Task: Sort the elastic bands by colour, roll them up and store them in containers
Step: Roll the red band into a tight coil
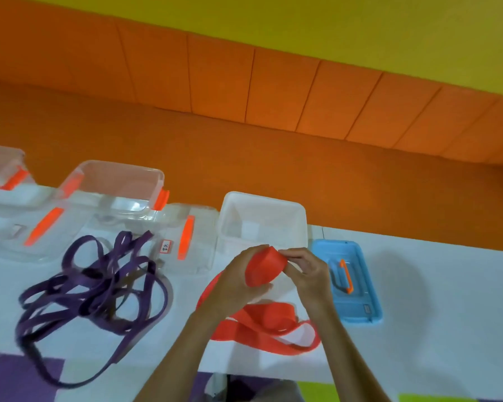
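Note:
A red elastic band is partly wound into a roll point(263, 266) held above the white table point(447, 300). My left hand point(235, 281) grips the roll from the left and below. My right hand point(305, 271) pinches its right end. The loose rest of the red band point(270, 329) lies in loops under my wrists. A tangled purple band point(99, 291) lies on the table to the left. An open white container point(262, 216) stands just behind my hands.
Clear containers with orange latches point(114, 184) and clear lids with orange handles point(186, 239) sit at the back left. A blue lid with an orange handle point(349, 282) lies to the right of my hands. An orange padded wall runs behind the table.

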Available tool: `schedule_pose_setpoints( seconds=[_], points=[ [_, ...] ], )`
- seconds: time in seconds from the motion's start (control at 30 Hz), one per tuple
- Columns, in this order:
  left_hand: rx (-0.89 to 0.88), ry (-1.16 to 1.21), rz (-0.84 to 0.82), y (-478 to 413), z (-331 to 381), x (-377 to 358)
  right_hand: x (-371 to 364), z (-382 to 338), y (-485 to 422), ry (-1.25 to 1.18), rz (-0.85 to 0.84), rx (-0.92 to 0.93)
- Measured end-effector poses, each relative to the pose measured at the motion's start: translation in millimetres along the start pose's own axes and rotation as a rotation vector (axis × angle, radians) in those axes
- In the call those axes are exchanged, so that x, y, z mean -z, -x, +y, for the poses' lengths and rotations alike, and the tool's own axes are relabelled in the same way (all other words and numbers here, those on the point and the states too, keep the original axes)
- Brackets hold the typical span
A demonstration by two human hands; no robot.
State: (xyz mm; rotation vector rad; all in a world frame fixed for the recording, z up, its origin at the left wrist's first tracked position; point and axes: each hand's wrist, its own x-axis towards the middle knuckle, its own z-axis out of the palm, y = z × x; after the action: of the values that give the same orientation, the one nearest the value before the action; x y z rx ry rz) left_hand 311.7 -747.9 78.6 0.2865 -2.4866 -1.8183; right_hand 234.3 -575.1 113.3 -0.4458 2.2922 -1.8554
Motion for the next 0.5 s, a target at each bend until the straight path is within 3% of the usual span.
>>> schedule_pose_setpoints(
  seconds=[0.1,0.3,0.5],
  points=[
    [-0.063,-0.005,0.160,2,9,2,2,-10,2,0.059,-0.029,0.026],
    [-0.112,-0.050,0.304,0,22,4,1,-27,6,0.055,-0.185,-0.016],
    [-0.113,-0.197,0.229,3,29,7,-20,-31,15,0.043,-0.048,-0.089]
  ],
)
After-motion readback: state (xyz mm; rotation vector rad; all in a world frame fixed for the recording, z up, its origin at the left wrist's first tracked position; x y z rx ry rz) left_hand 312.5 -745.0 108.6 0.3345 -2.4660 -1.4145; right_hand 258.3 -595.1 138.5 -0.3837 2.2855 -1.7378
